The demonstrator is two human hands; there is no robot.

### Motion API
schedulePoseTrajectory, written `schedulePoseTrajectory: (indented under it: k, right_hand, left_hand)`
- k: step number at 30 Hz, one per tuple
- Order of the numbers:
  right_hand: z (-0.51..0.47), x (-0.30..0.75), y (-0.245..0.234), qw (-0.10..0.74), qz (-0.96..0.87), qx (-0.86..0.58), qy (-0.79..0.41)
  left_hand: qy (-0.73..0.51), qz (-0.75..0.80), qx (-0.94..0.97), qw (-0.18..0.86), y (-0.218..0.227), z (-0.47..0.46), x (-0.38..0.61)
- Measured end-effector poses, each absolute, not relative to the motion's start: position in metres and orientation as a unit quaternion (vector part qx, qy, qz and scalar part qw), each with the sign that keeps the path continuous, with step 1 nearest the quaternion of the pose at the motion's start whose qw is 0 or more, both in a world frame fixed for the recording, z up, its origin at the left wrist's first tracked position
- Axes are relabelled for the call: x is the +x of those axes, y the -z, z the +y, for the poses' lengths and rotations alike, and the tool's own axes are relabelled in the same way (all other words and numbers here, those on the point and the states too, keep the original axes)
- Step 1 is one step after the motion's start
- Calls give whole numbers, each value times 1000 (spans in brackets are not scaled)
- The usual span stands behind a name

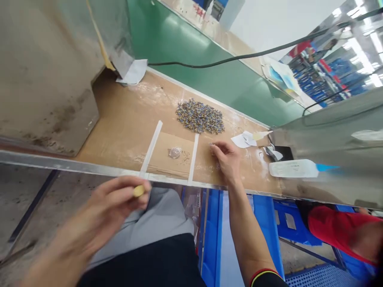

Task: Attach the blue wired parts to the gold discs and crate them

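My left hand (119, 201), slightly blurred, is held in front of the bench edge, above my lap. Its fingers are closed around a small yellow piece with a rounded end (138, 191); the rest of that piece is hidden in the hand. Over the bench, my right hand (229, 159) pinches a tiny part (211, 144) between thumb and forefinger, too small to name. Just beyond it lies a heap of small blue and gold metallic parts (200, 116). Between the hands, a small shiny round dish (175, 152) rests on a cardboard sheet (160, 163), with tiny dark specks beside it.
White tape strips (151, 148) flank the cardboard. A white bottle with a blue nozzle (295, 168) lies at the right near paper scraps (244, 139). A black cable (203, 65) crosses above the green panel (185, 44). Metal housings stand left and right. Another person's red sleeve (338, 231) shows lower right.
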State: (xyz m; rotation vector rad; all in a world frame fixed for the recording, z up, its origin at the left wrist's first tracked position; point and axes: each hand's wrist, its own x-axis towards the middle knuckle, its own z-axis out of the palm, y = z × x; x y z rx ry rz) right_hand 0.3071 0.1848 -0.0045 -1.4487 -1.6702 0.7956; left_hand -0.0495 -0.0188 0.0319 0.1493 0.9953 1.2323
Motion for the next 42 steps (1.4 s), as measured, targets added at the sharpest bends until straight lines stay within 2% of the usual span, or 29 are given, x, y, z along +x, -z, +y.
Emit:
schedulePoseTrajectory:
  k: [5,10,13,19,24,33,42]
  right_hand:
    - [175,305,-20,354,-715,-542,-264]
    - [170,297,-36,233,-831,-489,-128]
    - [170,290,-31,210,-843,-475,-140]
    - [166,287,-29,266,-812,-482,-194]
    - [167,287,-39,272,-796,-490,-229]
    - [175,285,-43,157,-905,-372,-133]
    - [174,288,-18,279,-835,-422,-218]
  left_hand:
    - [-566,338,-13,752,-21,12,-10]
    - [-563,326,-9,759,-16,14,-9]
    - [-562,334,-1,757,-15,15,-11]
    - [-555,363,45,747,-17,22,-13]
    - [-563,384,101,725,-13,29,-13]
    - [-553,387,100,731,-15,27,-12]
    - [-562,371,98,733,-15,30,-11]
